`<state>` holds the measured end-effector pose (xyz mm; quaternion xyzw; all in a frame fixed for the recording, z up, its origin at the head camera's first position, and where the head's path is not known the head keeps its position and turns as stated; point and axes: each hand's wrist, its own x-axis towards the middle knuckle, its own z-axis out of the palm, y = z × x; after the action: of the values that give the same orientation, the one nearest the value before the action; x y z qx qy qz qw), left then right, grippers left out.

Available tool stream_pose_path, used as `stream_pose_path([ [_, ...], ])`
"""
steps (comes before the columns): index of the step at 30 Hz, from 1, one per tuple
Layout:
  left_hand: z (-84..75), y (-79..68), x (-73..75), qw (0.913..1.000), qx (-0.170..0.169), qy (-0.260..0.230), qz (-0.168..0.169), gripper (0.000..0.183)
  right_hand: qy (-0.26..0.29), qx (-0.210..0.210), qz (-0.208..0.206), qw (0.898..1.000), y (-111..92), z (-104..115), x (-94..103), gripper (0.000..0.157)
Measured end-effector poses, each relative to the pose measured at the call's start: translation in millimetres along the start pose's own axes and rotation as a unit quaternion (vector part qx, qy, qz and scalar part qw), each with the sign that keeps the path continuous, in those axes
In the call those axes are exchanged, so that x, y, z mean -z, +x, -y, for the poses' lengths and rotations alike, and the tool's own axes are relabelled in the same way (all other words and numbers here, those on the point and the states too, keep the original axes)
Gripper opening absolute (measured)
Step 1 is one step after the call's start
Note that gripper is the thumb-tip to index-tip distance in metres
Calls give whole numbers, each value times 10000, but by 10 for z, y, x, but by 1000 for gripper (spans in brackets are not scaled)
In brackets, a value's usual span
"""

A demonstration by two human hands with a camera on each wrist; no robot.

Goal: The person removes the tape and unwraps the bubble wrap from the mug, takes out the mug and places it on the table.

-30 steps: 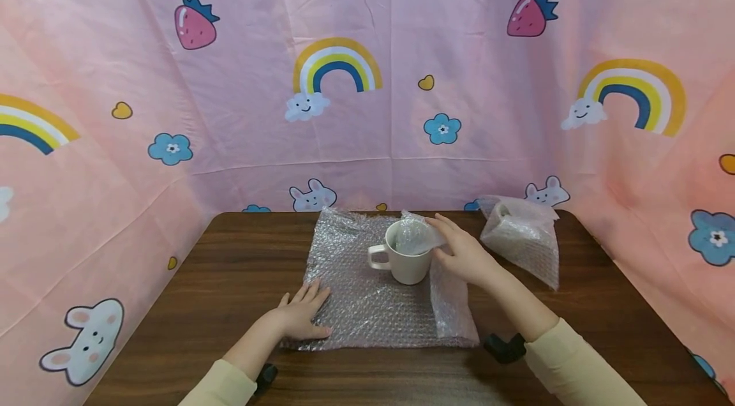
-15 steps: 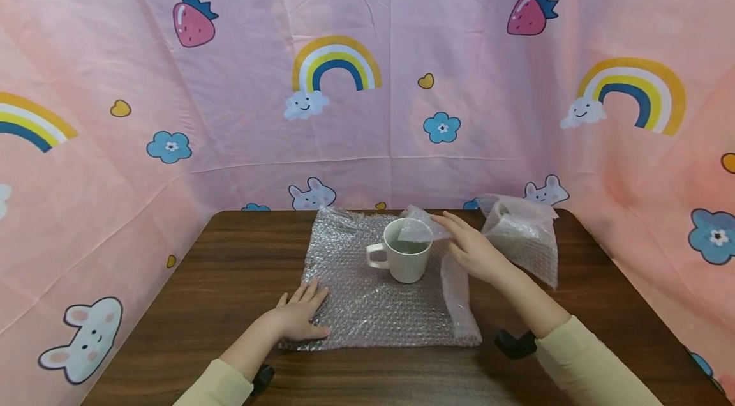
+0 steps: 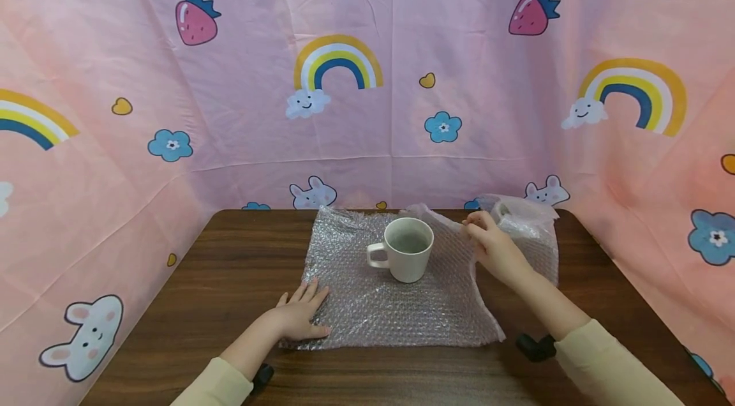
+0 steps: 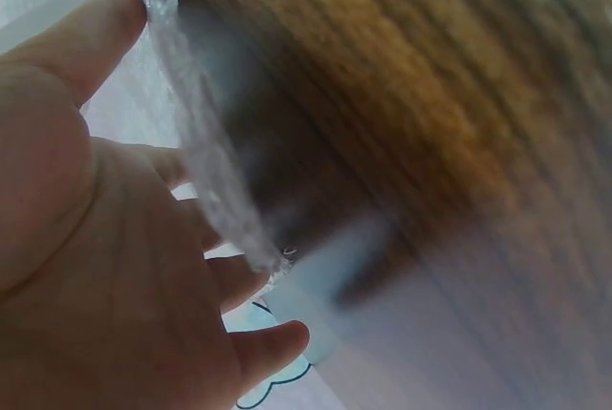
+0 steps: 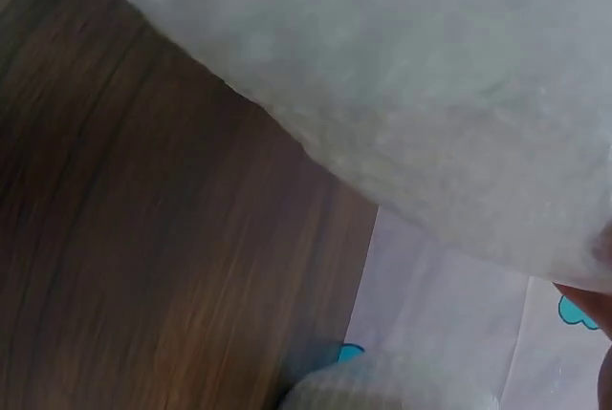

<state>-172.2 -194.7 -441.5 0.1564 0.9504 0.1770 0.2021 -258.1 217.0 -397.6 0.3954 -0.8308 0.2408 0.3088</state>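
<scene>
A white mug (image 3: 409,259) stands upright on a sheet of bubble wrap (image 3: 379,313), its handle turned to the left and its mouth uncovered. My left hand (image 3: 300,316) rests with spread fingers on the sheet's left edge, near the front corner. In the left wrist view that hand (image 4: 124,228) lies along the wrap's edge (image 4: 206,152). My right hand (image 3: 495,245) pinches the right edge of the wrap and holds it raised, to the right of the mug. The right wrist view has the lifted wrap (image 5: 382,95) across it, with only bits of fingers (image 5: 598,305) at its right border.
Behind my right hand, at the back right of the wooden table (image 3: 241,265), lies a bundle in bubble wrap (image 3: 531,221). A patterned cloth (image 3: 344,131) hangs behind and at both sides of the table.
My right hand has drawn the wrap's right side away from over the mug, out to the right, so the flap has unfolded. My left hand has stayed in place.
</scene>
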Motion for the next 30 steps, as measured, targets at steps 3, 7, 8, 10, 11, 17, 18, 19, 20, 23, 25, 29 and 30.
stream_pose_path([
  [3,10,0,-4,10000,-14,-60,17,84,-382,161,13,9991,-29,-50,23,27],
  [7,31,9,-23,9999,-68,-106,68,85,-1081,400,147,9932,-37,-100,78,25],
  [8,32,11,-24,9999,-93,-121,61,85,-1244,465,177,9910,-38,-109,93,25],
  [10,34,17,-26,9999,-109,-106,67,86,-1487,560,273,9869,-44,-126,118,28],
  [11,31,14,-23,9999,-114,-97,63,86,-1560,586,354,9854,-48,-133,128,30],
  [17,62,50,-44,10000,-49,-61,-7,86,-1760,376,1331,9746,-132,-164,118,41],
  [18,62,54,-46,10000,-29,-61,-12,86,-1765,279,1501,9724,-156,-164,107,43],
  [19,63,54,-48,10000,-27,-59,-18,86,-1765,155,1664,9700,-185,-164,99,45],
  [20,65,58,-51,10000,-15,-52,-21,85,-1774,32,1804,9675,-212,-165,88,45],
  [23,17,22,-14,10000,14,-61,27,84,-1814,-353,2192,9580,-294,-167,65,49],
  [25,12,16,-5,10000,15,-37,77,84,-1816,-576,2457,9504,-340,-167,53,56],
  [29,2,9,-2,10000,14,0,96,85,-1757,-787,2828,9397,-419,-154,15,76],
  [30,2,8,-3,9999,15,21,97,84,-1726,-826,2889,9380,-438,-150,1,81],
])
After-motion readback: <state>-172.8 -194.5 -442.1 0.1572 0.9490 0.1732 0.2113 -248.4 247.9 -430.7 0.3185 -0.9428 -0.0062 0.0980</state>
